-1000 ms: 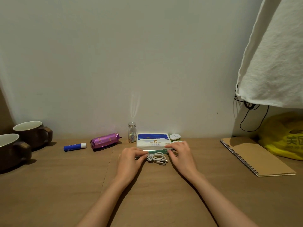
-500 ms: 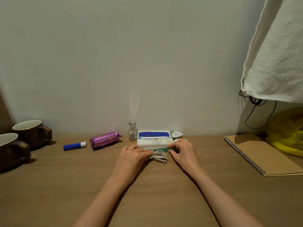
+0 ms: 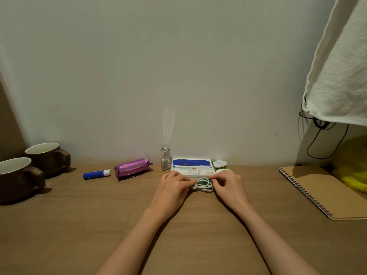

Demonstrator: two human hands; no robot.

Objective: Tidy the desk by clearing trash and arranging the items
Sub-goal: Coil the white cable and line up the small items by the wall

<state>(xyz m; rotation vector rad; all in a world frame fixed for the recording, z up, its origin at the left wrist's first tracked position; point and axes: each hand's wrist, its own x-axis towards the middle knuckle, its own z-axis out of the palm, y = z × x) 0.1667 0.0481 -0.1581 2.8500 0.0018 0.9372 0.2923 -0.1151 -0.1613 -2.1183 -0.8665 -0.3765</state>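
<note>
Left hand [image 3: 172, 188] and right hand [image 3: 228, 187] pinch a white cable [image 3: 205, 185] (loosely coiled).

Your right hand [image 3: 228, 187] has left the front edge of the tissue pack [image 3: 191, 168], where its fingers lay straight a second ago, and now curls in to pinch the right side of the white cable [image 3: 203, 184]. Your left hand [image 3: 172, 187] has closed in on the cable's left end. The loops sit tighter and nearer the pack.
</note>
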